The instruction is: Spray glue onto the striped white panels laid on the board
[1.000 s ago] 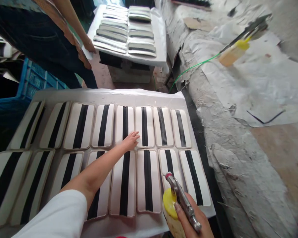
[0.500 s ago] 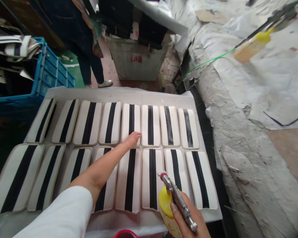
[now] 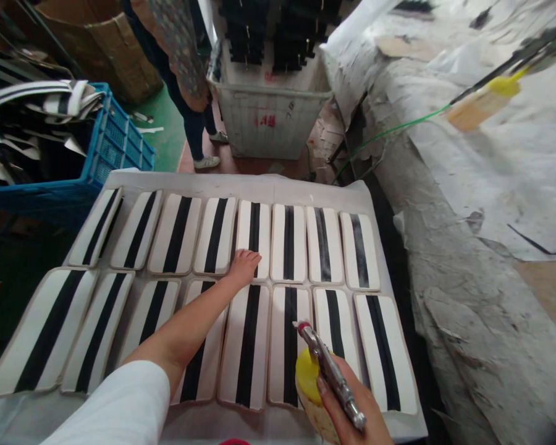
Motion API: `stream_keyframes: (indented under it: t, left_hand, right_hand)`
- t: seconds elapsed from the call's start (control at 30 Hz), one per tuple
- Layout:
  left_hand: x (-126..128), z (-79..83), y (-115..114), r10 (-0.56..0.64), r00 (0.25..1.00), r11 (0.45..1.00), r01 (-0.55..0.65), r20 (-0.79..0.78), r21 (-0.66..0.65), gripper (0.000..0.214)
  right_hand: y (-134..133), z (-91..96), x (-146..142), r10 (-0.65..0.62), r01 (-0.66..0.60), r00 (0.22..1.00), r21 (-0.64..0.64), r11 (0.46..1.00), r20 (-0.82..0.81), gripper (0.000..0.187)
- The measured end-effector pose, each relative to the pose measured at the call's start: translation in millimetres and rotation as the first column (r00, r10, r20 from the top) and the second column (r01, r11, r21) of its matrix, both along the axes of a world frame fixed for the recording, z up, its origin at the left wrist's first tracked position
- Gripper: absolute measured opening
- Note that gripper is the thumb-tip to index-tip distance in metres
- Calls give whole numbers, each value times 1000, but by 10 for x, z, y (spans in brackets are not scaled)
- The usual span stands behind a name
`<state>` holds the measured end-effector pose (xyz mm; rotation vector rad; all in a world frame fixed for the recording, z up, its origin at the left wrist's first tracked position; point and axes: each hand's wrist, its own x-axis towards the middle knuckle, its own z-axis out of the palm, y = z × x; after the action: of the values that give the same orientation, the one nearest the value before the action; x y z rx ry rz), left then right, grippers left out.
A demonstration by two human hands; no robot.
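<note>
White panels with a black stripe down the middle, such as this one [image 3: 384, 346], lie in two rows on a covered table [image 3: 204, 182]. My left hand [image 3: 244, 267] reaches across the near row, palm down, over a far-row panel [image 3: 248, 225]; its fingers are stretched out and I cannot tell whether they press on it. A metal spray gun [image 3: 327, 364] with a yellow-lidded cup is gripped in my right hand [image 3: 356, 402], its nozzle pointing away over the near row. The stripes of the two rightmost far panels [image 3: 360, 247] look greyish and shiny.
A blue crate [image 3: 120, 142] full of striped pieces stands at the left. Beyond the table are a person's legs [image 3: 185, 117] and a pale bin [image 3: 273, 123] with black pieces over it. On the covered bench at right lies another spray gun [image 3: 484, 102] with a green hose.
My left hand has lowered slightly and lies flatter over the far-row panel. My right hand keeps hold of the spray gun. The person behind has shifted to the right, and the view has tilted.
</note>
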<state>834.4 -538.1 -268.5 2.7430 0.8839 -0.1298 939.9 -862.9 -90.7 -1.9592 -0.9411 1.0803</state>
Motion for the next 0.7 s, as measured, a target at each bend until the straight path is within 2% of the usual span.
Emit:
stream_keyframes:
  t: [0.13,0.3,0.37,0.5,0.7]
  left_hand:
    - [-77,-31,-13,28,1000,999,-28,-10,22,45]
    - [-116,-14,-49,14,1000,1000,-14,-24,19,43]
    - [-125,5,-64,12,1000,1000,-12,-26,20,43]
    - [-153,35,-88,-2,1000,1000,3,-26,17,44]
    - [-202,49,-144,-15,1000,1000,15,-20,7,45]
  right_hand:
    - [123,35,21,24,-23,1000,36,999,-8,40]
    - [273,30,35,-77,73,996,110,991,39,37]
    - [331,25,61,-77,72,997,131,989,32,35]
    - [447,59,140,-26,27,1000,103,994,-7,35]
    - [612,61,238,-49,51,999,109,993,-13,39]
